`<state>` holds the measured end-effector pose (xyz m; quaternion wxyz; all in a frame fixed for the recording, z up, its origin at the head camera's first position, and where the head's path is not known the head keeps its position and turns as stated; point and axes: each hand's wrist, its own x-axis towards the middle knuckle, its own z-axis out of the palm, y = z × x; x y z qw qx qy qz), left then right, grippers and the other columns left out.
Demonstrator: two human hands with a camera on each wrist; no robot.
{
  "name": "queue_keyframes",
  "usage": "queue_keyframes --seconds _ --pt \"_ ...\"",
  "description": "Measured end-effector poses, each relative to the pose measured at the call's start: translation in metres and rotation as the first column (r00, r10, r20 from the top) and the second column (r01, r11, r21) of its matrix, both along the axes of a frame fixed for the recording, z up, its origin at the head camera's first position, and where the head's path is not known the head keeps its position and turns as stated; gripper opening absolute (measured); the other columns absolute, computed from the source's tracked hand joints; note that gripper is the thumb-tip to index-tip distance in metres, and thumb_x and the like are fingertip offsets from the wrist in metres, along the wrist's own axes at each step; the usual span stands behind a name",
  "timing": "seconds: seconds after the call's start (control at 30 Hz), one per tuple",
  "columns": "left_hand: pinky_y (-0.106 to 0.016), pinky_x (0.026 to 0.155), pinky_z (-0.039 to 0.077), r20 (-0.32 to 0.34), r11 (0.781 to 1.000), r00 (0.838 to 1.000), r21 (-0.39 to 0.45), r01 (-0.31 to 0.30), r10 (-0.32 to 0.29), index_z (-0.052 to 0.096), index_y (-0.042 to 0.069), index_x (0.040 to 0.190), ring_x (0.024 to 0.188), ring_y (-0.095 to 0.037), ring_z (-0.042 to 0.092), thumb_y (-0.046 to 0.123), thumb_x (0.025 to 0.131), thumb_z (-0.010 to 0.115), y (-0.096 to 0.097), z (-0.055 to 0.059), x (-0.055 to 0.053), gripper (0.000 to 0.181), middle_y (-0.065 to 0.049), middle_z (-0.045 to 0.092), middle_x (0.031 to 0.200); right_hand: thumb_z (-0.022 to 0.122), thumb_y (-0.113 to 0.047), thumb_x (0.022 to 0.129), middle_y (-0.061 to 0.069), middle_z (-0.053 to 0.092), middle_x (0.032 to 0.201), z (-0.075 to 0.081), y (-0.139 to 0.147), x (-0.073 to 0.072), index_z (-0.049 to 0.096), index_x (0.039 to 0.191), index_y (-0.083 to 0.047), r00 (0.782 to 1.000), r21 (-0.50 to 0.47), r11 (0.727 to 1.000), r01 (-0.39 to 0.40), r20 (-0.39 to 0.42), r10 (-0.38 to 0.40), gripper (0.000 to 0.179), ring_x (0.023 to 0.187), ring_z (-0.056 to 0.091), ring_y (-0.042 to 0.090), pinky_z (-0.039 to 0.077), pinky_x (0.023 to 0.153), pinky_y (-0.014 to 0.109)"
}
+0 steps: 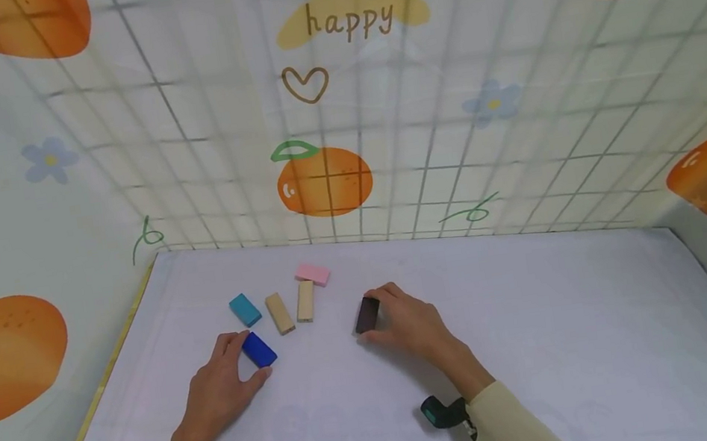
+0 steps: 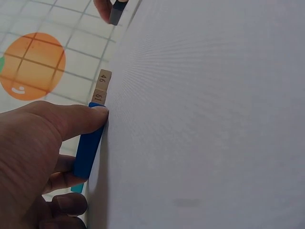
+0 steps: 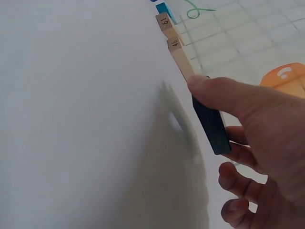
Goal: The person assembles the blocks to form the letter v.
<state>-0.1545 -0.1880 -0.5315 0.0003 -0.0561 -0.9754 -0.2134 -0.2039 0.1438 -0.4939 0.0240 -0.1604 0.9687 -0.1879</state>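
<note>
The left hand (image 1: pixel 216 392) pinches the blue block (image 1: pixel 259 349) by its ends on the surface (image 1: pixel 549 359); the right hand (image 1: pixel 411 321) likewise grips the black block (image 1: pixel 367 315), though whether that one is lifted is hard to tell. Uneven thumb pressure could twist either block loose. A careless left finger might knock the teal block (image 1: pixel 245 310) just beyond the blue one. No container shows; the blocks lie loose.
</note>
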Motion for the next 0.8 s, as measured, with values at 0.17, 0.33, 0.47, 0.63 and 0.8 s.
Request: queue_keyframes --seconds 0.17,0.33,0.47,0.63,0.8 --pt "-0.042 0.075 0.059 0.011 1.0 1.0 -0.004 -0.001 0.001 0.049 0.006 0.147 0.104 -0.032 0.066 0.042 0.086 0.079 0.0 0.001 0.0 0.076 -0.016 0.048 0.141 0.085 -0.047 0.079 0.005 0.059 0.129 -0.005 0.008 0.008 0.06 0.137 -0.013 1.0 -0.011 1.0 0.001 -0.016 -0.001 0.071 0.098 0.065 0.018 0.057 0.067 0.038" --pt "-0.045 0.079 0.059 0.006 1.0 1.0 0.0 -0.001 0.001 0.048 0.006 0.147 0.108 -0.034 0.065 0.041 0.086 0.079 0.001 0.001 0.0 0.077 -0.016 0.048 0.142 0.085 -0.046 0.079 0.005 0.059 0.129 -0.008 0.014 0.016 0.06 0.135 -0.013 0.999 -0.028 1.0 0.0 -0.036 -0.001 0.069 0.096 0.065 0.018 0.056 0.067 0.038" --pt "-0.046 0.08 0.059 0.006 1.0 1.0 0.004 -0.001 0.001 0.048 0.006 0.147 0.11 -0.034 0.065 0.041 0.086 0.079 0.001 0.001 0.001 0.076 -0.016 0.048 0.142 0.086 -0.045 0.079 0.005 0.06 0.128 -0.006 0.017 0.021 0.061 0.134 -0.013 1.0 -0.013 1.0 0.008 -0.026 -0.008 0.069 0.099 0.065 0.018 0.057 0.069 0.04" --pt "-0.045 0.078 0.059 -0.001 1.0 1.0 0.001 0.004 -0.004 0.049 0.006 0.147 0.108 -0.034 0.066 0.042 0.087 0.079 0.0 0.001 0.001 0.076 -0.017 0.048 0.141 0.087 -0.044 0.078 0.005 0.06 0.127 -0.003 0.022 0.03 0.062 0.133 -0.013 1.0 0.002 1.0 0.02 -0.018 -0.02 0.068 0.1 0.065 0.019 0.057 0.068 0.039" --pt "-0.046 0.079 0.059 0.002 1.0 1.0 0.001 0.005 -0.005 0.048 0.007 0.147 0.11 -0.035 0.065 0.042 0.087 0.078 -0.001 -0.001 0.0 0.076 -0.016 0.048 0.142 0.087 -0.042 0.078 0.005 0.06 0.124 0.001 0.029 0.042 0.063 0.131 -0.013 0.999 0.0 1.0 0.027 -0.029 -0.027 0.065 0.093 0.065 0.018 0.054 0.061 0.036"
